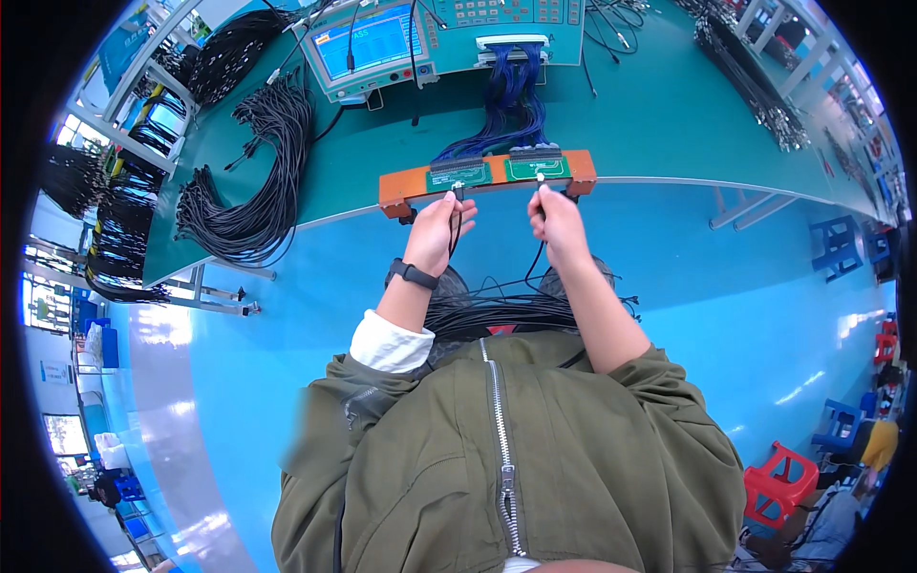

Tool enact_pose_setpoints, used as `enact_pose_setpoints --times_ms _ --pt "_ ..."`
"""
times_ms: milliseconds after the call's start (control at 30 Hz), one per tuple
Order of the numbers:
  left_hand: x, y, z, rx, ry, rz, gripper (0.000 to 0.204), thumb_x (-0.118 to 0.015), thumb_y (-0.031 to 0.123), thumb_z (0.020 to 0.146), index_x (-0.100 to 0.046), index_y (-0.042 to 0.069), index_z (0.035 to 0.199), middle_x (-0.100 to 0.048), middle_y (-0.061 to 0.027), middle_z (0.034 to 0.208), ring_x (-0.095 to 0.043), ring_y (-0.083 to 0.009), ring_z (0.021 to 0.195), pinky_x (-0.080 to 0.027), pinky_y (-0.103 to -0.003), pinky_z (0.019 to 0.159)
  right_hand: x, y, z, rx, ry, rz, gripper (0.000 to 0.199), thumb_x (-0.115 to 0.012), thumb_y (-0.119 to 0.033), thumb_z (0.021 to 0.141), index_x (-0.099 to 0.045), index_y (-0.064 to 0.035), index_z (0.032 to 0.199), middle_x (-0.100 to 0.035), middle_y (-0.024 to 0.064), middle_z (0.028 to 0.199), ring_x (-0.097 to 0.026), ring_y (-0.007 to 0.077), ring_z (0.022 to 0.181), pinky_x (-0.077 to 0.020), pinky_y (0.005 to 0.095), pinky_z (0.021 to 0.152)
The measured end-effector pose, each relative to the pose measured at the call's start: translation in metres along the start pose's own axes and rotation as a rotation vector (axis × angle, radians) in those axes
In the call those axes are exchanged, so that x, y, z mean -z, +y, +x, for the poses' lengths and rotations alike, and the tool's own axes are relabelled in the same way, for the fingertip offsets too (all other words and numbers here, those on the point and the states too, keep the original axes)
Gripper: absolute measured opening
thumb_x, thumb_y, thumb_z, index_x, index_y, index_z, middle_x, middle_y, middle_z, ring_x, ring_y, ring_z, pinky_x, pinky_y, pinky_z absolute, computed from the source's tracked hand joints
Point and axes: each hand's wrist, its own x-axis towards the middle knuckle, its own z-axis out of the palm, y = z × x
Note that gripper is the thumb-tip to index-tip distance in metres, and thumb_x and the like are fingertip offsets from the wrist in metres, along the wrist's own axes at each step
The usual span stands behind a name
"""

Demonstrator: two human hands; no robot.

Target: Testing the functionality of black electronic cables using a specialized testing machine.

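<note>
My left hand (436, 229) pinches one end of a black cable, its plug (458, 193) at the front edge of the left green circuit board (476, 176). My right hand (562, 226) is closed on another black cable end (542, 181), which meets the right green circuit board (523, 170). Whether either plug is fully seated cannot be made out. Both boards sit on an orange block (393, 187) at the table's front edge. A black cable (537, 263) trails from my right hand toward a bundle of black cables (501, 311) across my lap.
Blue wires (516, 95) link the boards to a tester (449, 62) with a lit screen (374, 46). Black cable bundles lie on the green table (659, 124) at left (272, 181) and far right (750, 81). Racks of cables (124, 210) stand left; a red stool (781, 482) is behind right.
</note>
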Motion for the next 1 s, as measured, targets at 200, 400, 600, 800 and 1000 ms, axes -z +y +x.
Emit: enact_pose_setpoints --times_ms 200,400,600,800,1000 --pt "-0.018 -0.01 -0.008 -0.049 0.012 0.007 0.027 -0.043 0.024 0.096 -0.053 0.004 0.08 -0.051 -0.0049 0.072 -0.044 -0.0091 0.059 -0.037 -0.02 0.051 0.008 0.003 0.004 -0.031 0.021 -0.099 0.03 -0.04 -0.023 0.096 -0.052 -0.0057 0.075 -0.045 0.0008 0.065 -0.033 0.0046 0.049 -0.0266 0.0189 0.043" --pt "-0.017 -0.024 -0.015 -0.081 -0.028 0.102 0.027 -0.046 0.023 0.094 -0.053 0.003 0.078 -0.055 -0.0061 0.074 -0.045 -0.0087 0.058 -0.038 -0.02 0.052 0.009 0.005 0.009 -0.056 0.063 -0.15 0.03 -0.04 -0.023 0.096 -0.052 -0.0057 0.074 -0.044 0.0001 0.064 -0.032 0.0042 0.049 -0.0268 0.0193 0.043" --pt "-0.006 -0.027 -0.009 -0.071 0.119 0.148 0.024 -0.05 0.022 0.093 -0.055 0.002 0.08 -0.055 -0.0054 0.074 -0.042 -0.0068 0.054 -0.037 -0.019 0.049 0.012 0.004 0.009 -0.044 0.044 -0.093 0.03 -0.04 -0.023 0.096 -0.052 -0.0057 0.074 -0.044 0.0003 0.064 -0.032 0.0044 0.049 -0.0277 0.0194 0.044" --pt "-0.001 -0.022 0.002 -0.056 0.125 0.239 0.021 -0.054 0.02 0.09 -0.057 0.001 0.083 -0.056 -0.0055 0.076 -0.04 -0.0054 0.052 -0.035 -0.019 0.046 0.0 0.002 0.01 -0.073 0.101 -0.002 0.03 -0.04 -0.023 0.095 -0.053 -0.0049 0.075 -0.047 0.0019 0.069 -0.037 0.007 0.052 -0.0328 0.0211 0.047" --pt "-0.003 -0.026 0.005 -0.094 0.152 0.17 0.021 -0.055 0.02 0.09 -0.057 0.0 0.084 -0.057 -0.0059 0.077 -0.039 -0.0053 0.051 -0.035 -0.019 0.045 -0.004 -0.005 0.011 -0.101 0.14 -0.034 0.029 -0.04 -0.022 0.095 -0.055 -0.0037 0.078 -0.049 0.0033 0.073 -0.038 0.0071 0.049 -0.0332 0.0219 0.047"
